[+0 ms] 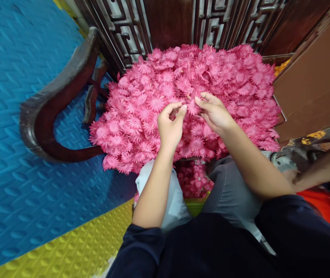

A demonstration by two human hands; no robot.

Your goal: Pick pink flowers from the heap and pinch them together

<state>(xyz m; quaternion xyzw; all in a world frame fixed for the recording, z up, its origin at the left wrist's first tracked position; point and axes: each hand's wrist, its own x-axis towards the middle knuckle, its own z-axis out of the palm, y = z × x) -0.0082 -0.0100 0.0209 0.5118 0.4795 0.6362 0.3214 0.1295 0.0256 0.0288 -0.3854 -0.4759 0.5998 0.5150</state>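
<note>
A broad heap of pink artificial flower heads (142, 112) spreads in front of me, up to the carved wood behind it. Over the middle of the heap both hands meet at one pink flower (193, 107). My left hand (170, 122) is closed, thumb and forefinger pinched at the flower's left edge. My right hand (213, 112) grips the same flower from the right between thumb and fingers. Its other fingers curl beneath and are partly hidden. More pink flowers (196, 177) show lower down between my knees.
A curved dark wooden armrest (56, 104) juts out at left above blue textured matting (2, 154) with a yellow strip (75, 247). Dark carved panels (170, 23) stand behind the heap. A brown cardboard sheet (312, 73) is at right, with another person's limb (324, 166) below it.
</note>
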